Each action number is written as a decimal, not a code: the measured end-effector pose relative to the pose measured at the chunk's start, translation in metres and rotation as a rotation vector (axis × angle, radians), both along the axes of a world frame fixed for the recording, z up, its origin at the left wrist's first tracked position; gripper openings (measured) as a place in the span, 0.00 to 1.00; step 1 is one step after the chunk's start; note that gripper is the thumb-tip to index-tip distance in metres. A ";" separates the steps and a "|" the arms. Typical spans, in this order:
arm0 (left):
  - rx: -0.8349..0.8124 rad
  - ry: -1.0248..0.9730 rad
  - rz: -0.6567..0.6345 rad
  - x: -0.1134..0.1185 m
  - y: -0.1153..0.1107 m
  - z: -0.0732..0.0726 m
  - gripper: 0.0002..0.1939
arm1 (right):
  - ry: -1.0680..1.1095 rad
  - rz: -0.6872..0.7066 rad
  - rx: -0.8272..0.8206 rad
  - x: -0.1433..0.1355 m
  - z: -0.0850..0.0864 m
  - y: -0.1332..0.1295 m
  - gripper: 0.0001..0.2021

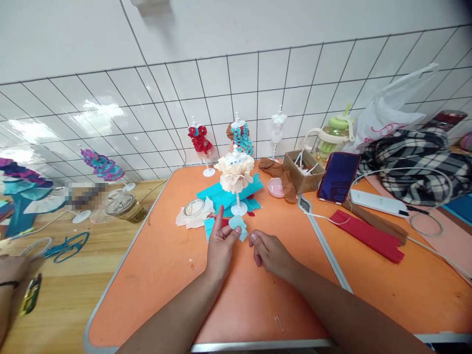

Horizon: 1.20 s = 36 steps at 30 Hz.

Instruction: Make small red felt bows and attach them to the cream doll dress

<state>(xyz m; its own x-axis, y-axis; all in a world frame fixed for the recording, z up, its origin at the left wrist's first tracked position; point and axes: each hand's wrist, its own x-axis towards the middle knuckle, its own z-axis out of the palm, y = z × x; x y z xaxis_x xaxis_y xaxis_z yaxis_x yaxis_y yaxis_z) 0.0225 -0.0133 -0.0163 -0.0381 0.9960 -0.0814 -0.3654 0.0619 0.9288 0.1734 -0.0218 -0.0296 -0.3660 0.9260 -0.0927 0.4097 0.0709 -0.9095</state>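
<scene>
My left hand [221, 246] pinches a small light-blue paper piece [238, 225] between thumb and fingers, with its index finger pointing up. Just to the right, my right hand [267, 250] has its fingertips pressed together near the paper's edge; whatever they hold is too small to make out. Behind my hands stands a mini dress form [236, 172] wearing cream ruffled paper, its white base upright near turquoise crepe paper [210, 191]. A tape roll [193, 208] lies on cream paper to the left.
Three more dress forms stand along the tiled wall. A cardboard box [304, 172], pink dish [276, 188], phone [338, 177], bottle [334, 135] and red crepe paper [367, 236] are at the right. Another person's arm [11, 285] shows at the far left.
</scene>
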 end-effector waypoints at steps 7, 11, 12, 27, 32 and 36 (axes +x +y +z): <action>-0.007 -0.037 0.019 -0.001 0.000 0.001 0.47 | 0.027 0.032 -0.046 -0.001 -0.001 -0.001 0.19; -0.008 -0.040 -0.012 0.000 -0.001 0.002 0.47 | 0.073 0.027 -0.071 -0.001 -0.005 -0.001 0.20; -0.009 -0.042 -0.022 0.000 -0.001 0.002 0.48 | 0.084 0.022 -0.075 -0.002 -0.006 -0.001 0.20; 0.038 -0.058 -0.033 0.006 -0.004 -0.001 0.49 | 0.087 -0.015 -0.035 -0.006 -0.003 0.000 0.19; 0.045 -0.036 -0.033 0.008 -0.006 -0.002 0.49 | 0.090 -0.028 0.000 -0.006 -0.003 -0.001 0.19; 0.060 -0.045 -0.033 0.009 -0.006 -0.003 0.48 | 0.082 -0.038 0.008 -0.006 -0.002 -0.002 0.19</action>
<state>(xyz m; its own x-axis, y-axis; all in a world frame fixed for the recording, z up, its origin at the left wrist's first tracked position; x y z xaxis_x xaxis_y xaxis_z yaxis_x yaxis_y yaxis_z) 0.0316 -0.0193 -0.0189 -0.0031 0.9997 -0.0222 -0.4060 0.0190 0.9137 0.1679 -0.0235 -0.0313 -0.3371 0.9398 -0.0563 0.3365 0.0644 -0.9395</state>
